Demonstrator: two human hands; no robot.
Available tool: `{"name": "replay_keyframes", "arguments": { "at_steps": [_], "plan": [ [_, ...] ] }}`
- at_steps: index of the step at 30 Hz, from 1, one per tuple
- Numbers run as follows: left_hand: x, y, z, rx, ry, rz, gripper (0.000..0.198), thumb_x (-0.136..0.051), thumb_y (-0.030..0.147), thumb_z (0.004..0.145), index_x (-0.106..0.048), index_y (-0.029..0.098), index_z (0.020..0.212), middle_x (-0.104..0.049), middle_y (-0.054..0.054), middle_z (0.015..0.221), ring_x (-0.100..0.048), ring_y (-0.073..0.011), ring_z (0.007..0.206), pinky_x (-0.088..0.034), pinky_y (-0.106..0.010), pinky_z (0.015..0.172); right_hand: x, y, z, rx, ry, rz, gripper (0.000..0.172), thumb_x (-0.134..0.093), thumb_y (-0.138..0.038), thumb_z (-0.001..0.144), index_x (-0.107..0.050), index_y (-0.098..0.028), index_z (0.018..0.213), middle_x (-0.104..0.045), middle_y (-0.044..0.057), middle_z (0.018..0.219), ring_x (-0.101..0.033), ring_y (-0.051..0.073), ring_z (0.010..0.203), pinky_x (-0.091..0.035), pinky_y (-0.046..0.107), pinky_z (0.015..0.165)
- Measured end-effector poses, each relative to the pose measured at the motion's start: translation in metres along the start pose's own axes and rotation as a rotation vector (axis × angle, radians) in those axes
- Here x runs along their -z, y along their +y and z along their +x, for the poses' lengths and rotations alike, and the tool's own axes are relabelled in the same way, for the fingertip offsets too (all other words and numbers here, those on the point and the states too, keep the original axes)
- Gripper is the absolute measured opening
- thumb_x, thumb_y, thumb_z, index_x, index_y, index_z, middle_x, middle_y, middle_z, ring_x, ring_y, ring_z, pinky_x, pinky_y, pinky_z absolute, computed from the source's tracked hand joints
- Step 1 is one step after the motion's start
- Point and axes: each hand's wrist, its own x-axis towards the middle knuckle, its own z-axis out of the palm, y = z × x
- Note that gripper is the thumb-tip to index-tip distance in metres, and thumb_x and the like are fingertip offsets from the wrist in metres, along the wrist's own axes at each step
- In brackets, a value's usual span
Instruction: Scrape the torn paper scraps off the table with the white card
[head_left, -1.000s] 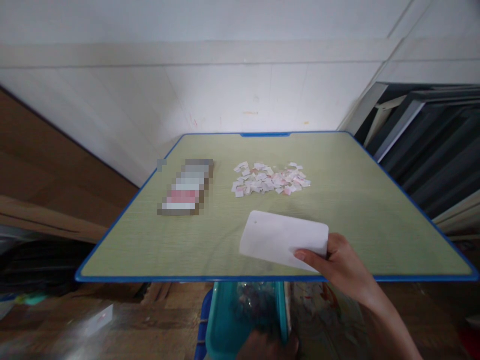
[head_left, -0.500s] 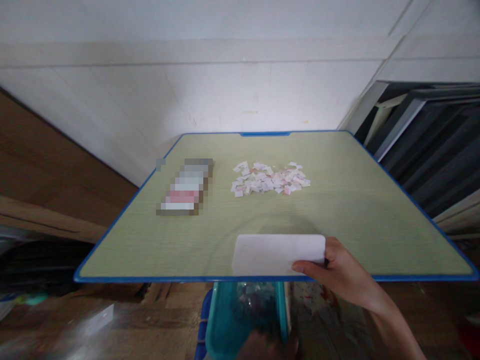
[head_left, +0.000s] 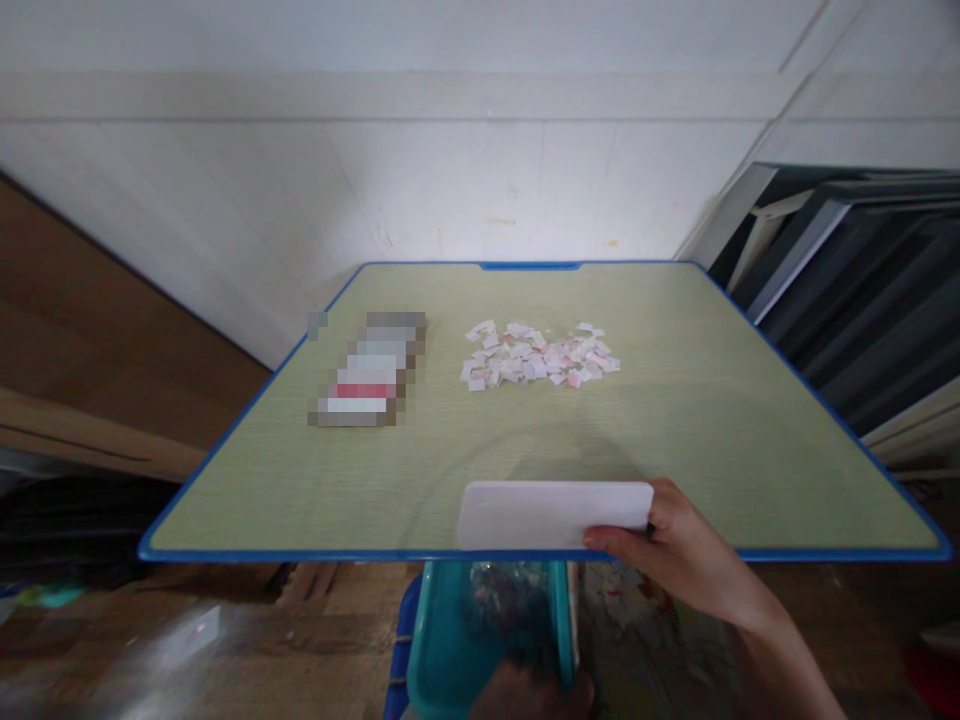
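Note:
At the front edge of the table my right hand [head_left: 667, 540] grips a white flat rectangular piece with rounded corners [head_left: 532, 518] by its right end. My thumb lies along its near face, and the other fingers are hidden behind it. The piece is tilted, with its lower edge at the table's blue rim. Beyond it lies a spread of small torn or cut paper pieces [head_left: 525, 360], white and pale pink. No left hand can be made out. A dim blurred shape shows at the bottom, by the teal tub, too unclear to name.
A blurred-out rectangular item [head_left: 367, 375] lies on the left of the green table [head_left: 712, 330]. Below the front edge stands a teal tub [head_left: 450, 660] with shiny clear material in it. Dark framed panels [head_left: 870, 270] lean at the right. A white wall [head_left: 480, 180] stands behind.
The white piece has tipped a little, its top edge now lower and its face looking narrower. My right hand keeps its hold. The paper pieces lie as before.

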Motion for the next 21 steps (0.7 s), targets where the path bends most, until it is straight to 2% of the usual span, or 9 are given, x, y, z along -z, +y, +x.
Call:
{"name": "replay_keyframes", "arguments": {
  "at_steps": [5,9,14,17,21],
  "plan": [
    [0.015,-0.002,-0.002,-0.057,-0.069,-0.012,0.019,-0.040,0.024,0.081,-0.058,0.023,0.084,-0.063,-0.003,0.068,-0.059,-0.0217,0.054,-0.043,-0.028,0.042,-0.001,0.002,0.000,-0.025,0.028,-0.031,0.027,-0.050,-0.036,0.077,-0.061,-0.015,0.063,-0.055,-0.001,0.052,-0.050,0.009,0.048,-0.037,0.017,0.045],
    [0.006,-0.010,-0.002,-0.108,0.055,-0.002,0.014,-0.043,0.024,0.078,-0.057,0.023,0.083,-0.062,-0.002,0.064,-0.057,-0.0192,0.048,-0.038,-0.024,0.037,-0.001,0.002,0.002,0.010,0.030,-0.036,0.028,-0.050,-0.037,0.077,-0.060,-0.014,0.063,-0.054,-0.001,0.054,-0.049,0.009,0.049,-0.037,0.017,0.047],
    [-0.001,-0.016,-0.004,-0.096,0.180,0.084,0.012,-0.047,0.024,0.076,-0.057,0.027,0.083,-0.060,0.002,0.056,-0.055,-0.0186,0.043,-0.034,-0.023,0.036,-0.001,0.000,0.004,0.038,0.056,0.006,0.026,-0.051,-0.036,0.077,-0.059,-0.014,0.065,-0.055,-0.001,0.056,-0.049,0.009,0.050,-0.037,0.017,0.047],
    [-0.003,-0.018,-0.006,-0.085,0.236,0.115,0.016,-0.050,0.028,0.075,-0.056,0.029,0.090,-0.059,0.004,0.055,-0.054,-0.0182,0.040,-0.031,-0.023,0.034,-0.001,0.001,0.003,0.026,0.068,0.040,0.025,-0.050,-0.035,0.077,-0.060,-0.014,0.067,-0.055,-0.001,0.056,-0.048,0.009,0.050,-0.037,0.017,0.046],
    [-0.010,-0.021,-0.006,-0.110,0.289,0.144,0.010,-0.053,0.031,0.072,-0.056,0.029,0.081,-0.057,0.005,0.052,-0.052,-0.0167,0.039,-0.027,-0.024,0.031,-0.002,0.002,0.003,0.019,0.081,0.096,0.025,-0.051,-0.035,0.077,-0.062,-0.014,0.071,-0.056,0.000,0.058,-0.049,0.009,0.051,-0.038,0.017,0.045]
  ]
}}
